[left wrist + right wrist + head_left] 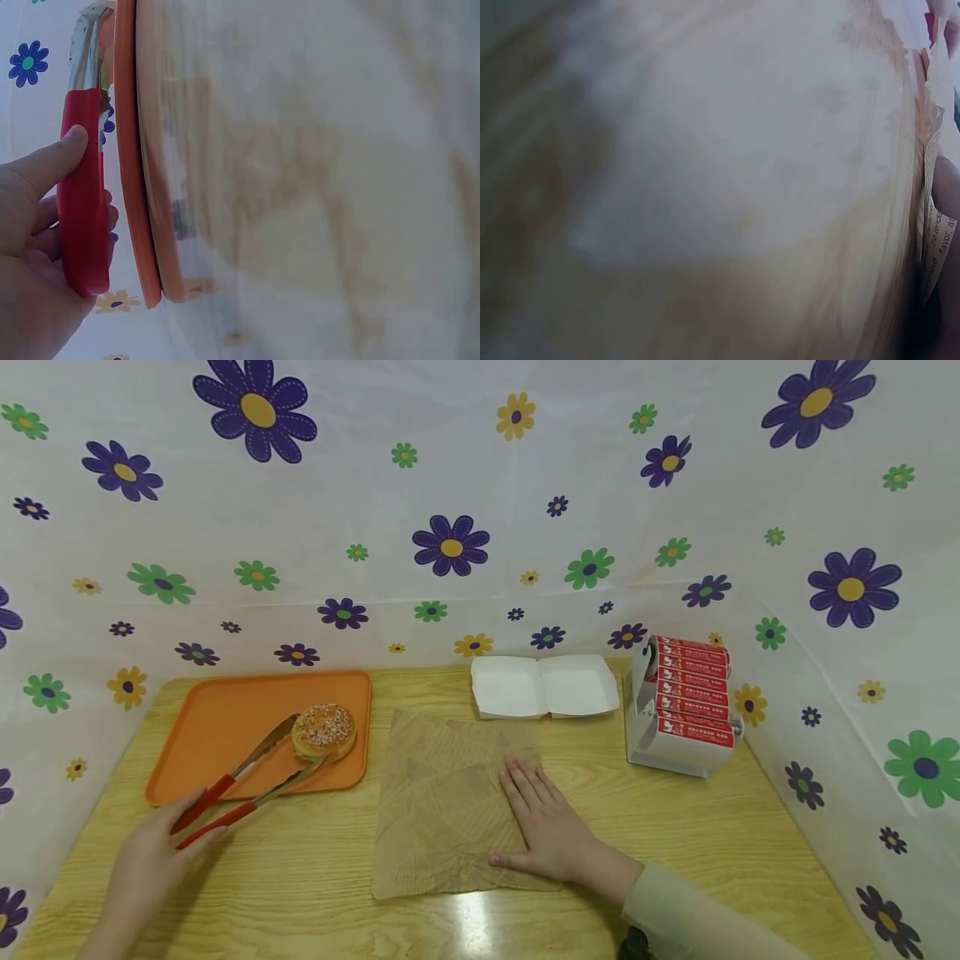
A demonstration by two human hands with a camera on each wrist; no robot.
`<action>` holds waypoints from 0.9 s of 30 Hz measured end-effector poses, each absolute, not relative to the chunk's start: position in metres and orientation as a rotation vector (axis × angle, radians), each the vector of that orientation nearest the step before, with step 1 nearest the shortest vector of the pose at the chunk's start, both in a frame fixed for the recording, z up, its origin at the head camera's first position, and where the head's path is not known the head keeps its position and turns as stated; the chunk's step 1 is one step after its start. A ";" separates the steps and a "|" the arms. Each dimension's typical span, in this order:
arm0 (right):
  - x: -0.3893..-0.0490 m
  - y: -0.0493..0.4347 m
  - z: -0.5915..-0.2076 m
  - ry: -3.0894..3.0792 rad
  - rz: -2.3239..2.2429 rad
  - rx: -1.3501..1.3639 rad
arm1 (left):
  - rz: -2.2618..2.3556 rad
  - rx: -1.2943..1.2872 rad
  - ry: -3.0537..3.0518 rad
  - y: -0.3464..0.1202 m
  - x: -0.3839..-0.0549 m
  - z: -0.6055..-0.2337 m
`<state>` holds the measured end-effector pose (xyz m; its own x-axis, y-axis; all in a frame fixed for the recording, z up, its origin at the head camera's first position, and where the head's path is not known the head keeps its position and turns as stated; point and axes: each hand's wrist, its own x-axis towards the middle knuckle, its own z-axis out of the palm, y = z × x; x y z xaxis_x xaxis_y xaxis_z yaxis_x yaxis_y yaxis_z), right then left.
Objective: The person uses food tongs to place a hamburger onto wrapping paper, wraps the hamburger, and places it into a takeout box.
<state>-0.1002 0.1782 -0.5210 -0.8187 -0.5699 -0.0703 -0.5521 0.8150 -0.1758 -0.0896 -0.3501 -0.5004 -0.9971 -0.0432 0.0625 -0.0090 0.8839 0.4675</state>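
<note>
My left hand [153, 860] grips metal tongs with red handles [213, 802]. The arms of the tongs reach either side of a round golden bun [324, 732] topped with pale and brown bits, at the right part of an orange tray [225, 718]. Whether the bun is lifted off the tray I cannot tell. In the left wrist view the thumb and fingers wrap a red handle [84, 195]. My right hand [551, 827] lies with fingers straight on the right side of a brown sheet of paper [450, 818], which is printed and creased.
An unfolded white paper box [543, 685] stands at the back, right of the tray. Farther right is a metal holder [671, 760] with several red-and-white labelled packets [693, 689]. A flower-patterned white cloth [450, 485] walls the wooden table [300, 877] behind and at both sides.
</note>
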 end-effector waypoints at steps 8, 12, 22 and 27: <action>-0.101 0.178 -0.520 2.870 -0.221 -0.887 | -0.680 -0.134 -2.962 -0.345 -0.093 -0.506; -0.101 0.178 -0.521 2.862 -0.231 -0.886 | -0.629 -0.166 -2.939 -0.342 -0.094 -0.510; -0.102 0.180 -0.524 2.875 -0.219 -0.896 | -0.533 -0.024 -2.938 -0.326 -0.102 -0.508; -0.102 0.178 -0.522 2.864 -0.233 -0.888 | -0.584 0.047 -2.903 -0.325 -0.105 -0.511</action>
